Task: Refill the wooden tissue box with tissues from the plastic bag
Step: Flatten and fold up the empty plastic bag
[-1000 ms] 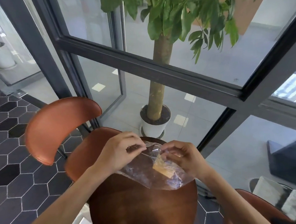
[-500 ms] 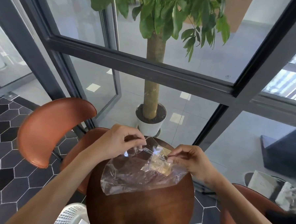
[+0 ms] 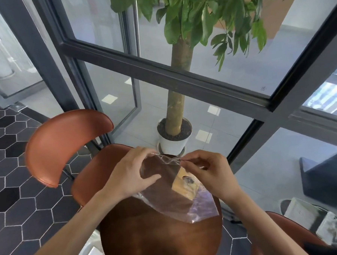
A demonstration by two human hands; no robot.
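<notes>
the bag [image 3: 179,197] is held over the table [image 3: 159,235], its mouth at twelve o'clock pinched by the left hand [image 3: 133,176] and right hand [image 3: 209,174]. it looks thin, limp, slippery; best gripped at the rim. no box is seen.

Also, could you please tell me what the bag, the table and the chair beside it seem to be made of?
The bag, pinched at its top edge by both hands, looks like thin clear plastic film: the table shows through it and it crinkles and glints. The table appears to be dark, glossy varnished wood, with visible grain and soft reflections. The chair looks like smooth brown leather or imitation leather; which one cannot be told.
</notes>
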